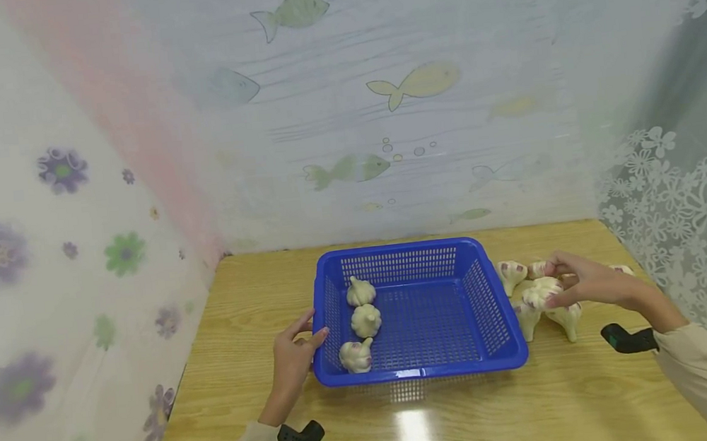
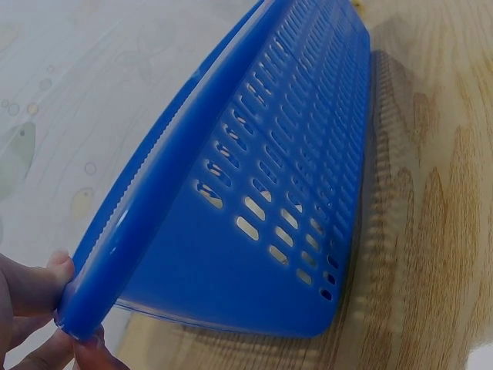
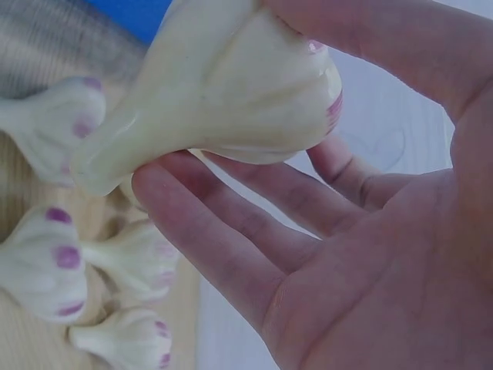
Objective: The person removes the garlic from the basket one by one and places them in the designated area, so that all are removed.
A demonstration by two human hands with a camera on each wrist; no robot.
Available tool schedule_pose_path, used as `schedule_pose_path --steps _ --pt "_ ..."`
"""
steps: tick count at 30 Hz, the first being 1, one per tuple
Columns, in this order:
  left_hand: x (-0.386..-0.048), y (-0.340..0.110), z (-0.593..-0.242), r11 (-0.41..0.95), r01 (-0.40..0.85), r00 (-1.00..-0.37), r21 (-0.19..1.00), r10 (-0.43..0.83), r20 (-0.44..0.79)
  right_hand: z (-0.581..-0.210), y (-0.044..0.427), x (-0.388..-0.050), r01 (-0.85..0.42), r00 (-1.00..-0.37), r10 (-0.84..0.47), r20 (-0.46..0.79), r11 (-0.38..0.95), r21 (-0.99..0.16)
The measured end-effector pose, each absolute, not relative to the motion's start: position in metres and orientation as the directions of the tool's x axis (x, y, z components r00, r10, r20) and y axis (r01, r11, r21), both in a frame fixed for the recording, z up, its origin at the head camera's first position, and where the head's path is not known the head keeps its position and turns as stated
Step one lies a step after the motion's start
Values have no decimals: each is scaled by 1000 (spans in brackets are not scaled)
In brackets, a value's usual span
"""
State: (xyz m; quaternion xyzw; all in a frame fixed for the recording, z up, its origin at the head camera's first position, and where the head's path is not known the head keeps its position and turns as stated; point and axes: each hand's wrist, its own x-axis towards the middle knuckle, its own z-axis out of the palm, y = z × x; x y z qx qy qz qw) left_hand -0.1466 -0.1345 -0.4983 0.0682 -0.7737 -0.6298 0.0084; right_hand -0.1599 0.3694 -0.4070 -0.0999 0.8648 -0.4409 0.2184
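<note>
A blue plastic basket (image 1: 406, 374) stands on the table, with three garlic bulbs along its left side, the middle garlic bulb (image 1: 366, 321) among them. My left hand (image 1: 293, 358) grips the basket's left rim; in the left wrist view, the thumb and fingers pinch the blue rim (image 2: 146, 200). To the right of the basket, my right hand (image 1: 596, 286) holds a whitish garlic bulb (image 3: 223, 85) with purple marks between thumb and fingers. Several more garlic bulbs (image 1: 569, 320) lie beneath and around that hand, some of them partly hidden by it.
The wooden table (image 1: 234, 310) reaches back to a wall sheet (image 1: 332, 130) printed with fish. Flowered sheets hang on both sides, the left sheet (image 1: 72, 290) close to the table edge. Black wrist cameras, such as the right one (image 1: 630, 339), sit on both wrists.
</note>
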Motion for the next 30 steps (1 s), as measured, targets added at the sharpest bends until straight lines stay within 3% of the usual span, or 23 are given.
schedule_pose_path --steps 16,23,30 --pt "-147 -134 -498 222 -94 -990 971 -122 -68 -408 395 -153 31 -907 -316 -278 608 -794" --pt "-140 -131 -476 211 -105 -991 972 -99 -86 -412 404 -150 39 -920 -279 -275 633 -773" --pt "-148 -135 -499 215 -87 -990 973 -124 -61 -422 417 -146 106 -924 -215 -316 652 -751"
